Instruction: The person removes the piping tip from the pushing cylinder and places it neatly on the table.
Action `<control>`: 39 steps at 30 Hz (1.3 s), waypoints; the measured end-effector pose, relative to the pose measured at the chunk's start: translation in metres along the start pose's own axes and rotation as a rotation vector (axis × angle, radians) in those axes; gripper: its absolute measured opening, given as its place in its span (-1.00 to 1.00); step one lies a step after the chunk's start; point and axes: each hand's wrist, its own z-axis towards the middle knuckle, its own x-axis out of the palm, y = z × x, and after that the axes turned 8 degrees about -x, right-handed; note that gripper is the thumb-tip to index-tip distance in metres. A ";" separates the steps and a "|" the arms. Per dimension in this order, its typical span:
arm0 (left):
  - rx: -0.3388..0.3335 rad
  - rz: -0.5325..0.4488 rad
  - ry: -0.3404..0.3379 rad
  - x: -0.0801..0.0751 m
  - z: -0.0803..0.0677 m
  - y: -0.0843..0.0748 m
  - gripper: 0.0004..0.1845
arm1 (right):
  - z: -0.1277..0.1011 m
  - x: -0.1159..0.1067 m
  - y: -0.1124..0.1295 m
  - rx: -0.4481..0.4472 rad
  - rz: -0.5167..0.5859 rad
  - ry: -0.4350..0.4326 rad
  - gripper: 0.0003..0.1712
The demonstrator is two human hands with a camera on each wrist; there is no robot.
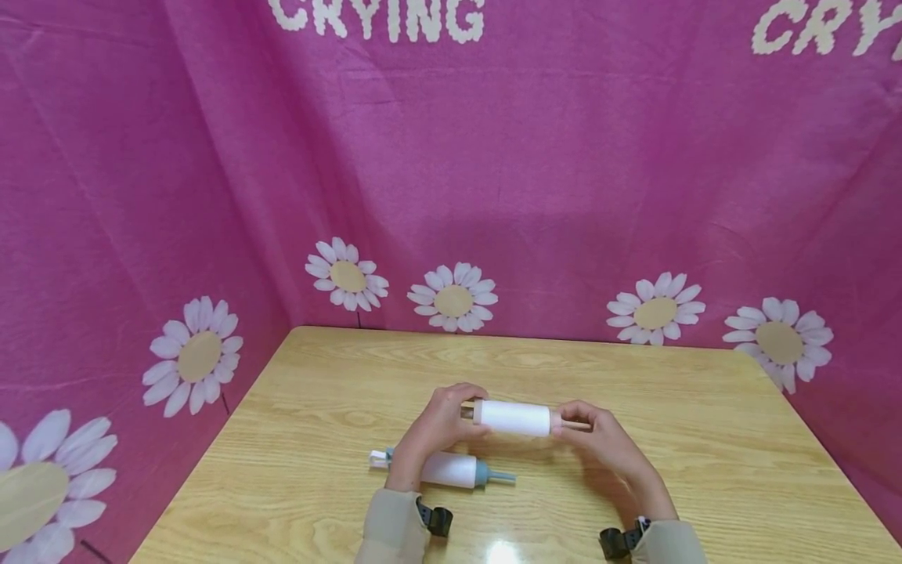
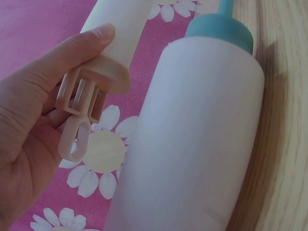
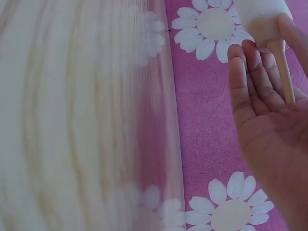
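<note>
A white balloon pump with beige ends is held level above the table between both hands. My left hand grips its left end, thumb lying along the white barrel in the left wrist view. The beige handle with its loop sticks out beside the palm. At the other end, my right hand holds the beige cap between thumb and fingers, and the thin nozzle runs back toward the palm. A second balloon pump, white with teal ends, lies on the table below, partly hidden by the left wrist.
The wood-grain table stretches out around the hands. A pink cloth with white daisies hangs behind it and along its sides. Black straps with small cameras sit on both wrists.
</note>
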 end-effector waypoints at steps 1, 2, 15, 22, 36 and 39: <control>0.000 -0.002 -0.001 0.000 0.000 0.000 -0.55 | 0.000 0.000 0.000 -0.013 -0.020 0.000 -0.57; -0.002 -0.004 0.000 -0.001 0.000 0.000 -0.55 | 0.000 0.000 0.000 -0.027 -0.041 -0.004 -0.57; -0.011 -0.021 0.010 -0.002 0.001 0.002 -0.53 | 0.001 0.006 0.002 -0.151 -0.129 -0.037 -0.60; -0.012 -0.055 0.010 -0.002 0.001 0.004 -0.55 | 0.000 0.005 0.002 -0.177 -0.116 -0.039 -0.50; -0.004 -0.049 0.011 -0.002 -0.003 0.002 -0.59 | 0.003 0.000 0.004 -0.012 0.000 0.023 -0.46; 0.006 -0.045 0.009 -0.002 -0.003 0.002 -0.59 | 0.003 -0.001 0.005 -0.006 -0.015 0.027 -0.45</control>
